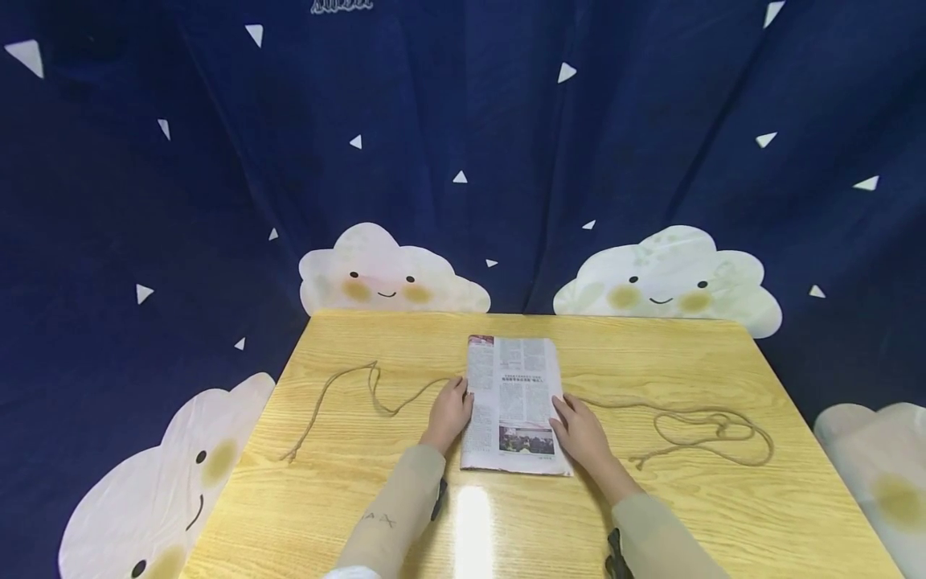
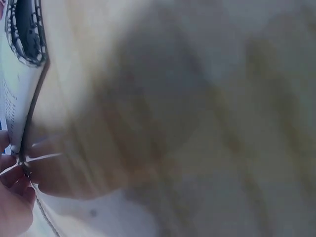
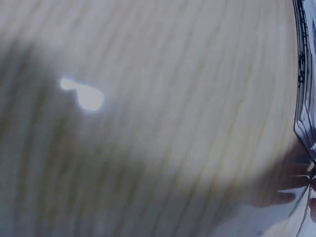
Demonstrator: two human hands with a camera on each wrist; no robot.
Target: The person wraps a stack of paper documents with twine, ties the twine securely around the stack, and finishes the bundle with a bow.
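A folded newspaper (image 1: 514,402) lies on the wooden table in the head view, its printed side up and a photo near its lower edge. My left hand (image 1: 450,410) holds its left edge, thumb over the top sheet. On the opposite edge my right hand (image 1: 581,430) grips in the same way. A thin brown string (image 1: 394,412) runs in from the left and disappears at the newspaper; a looped length (image 1: 760,458) comes out on the right. In the left wrist view the left fingers (image 2: 17,173) are right at the paper's thick fold (image 2: 27,84), beside the string.
The light wooden table (image 1: 347,515) ends at a dark blue curtain (image 1: 506,161) with printed clouds and white triangles. Loose string ends lie on both sides of the table. A bright reflection (image 1: 473,531) shows near the front, between the forearms.
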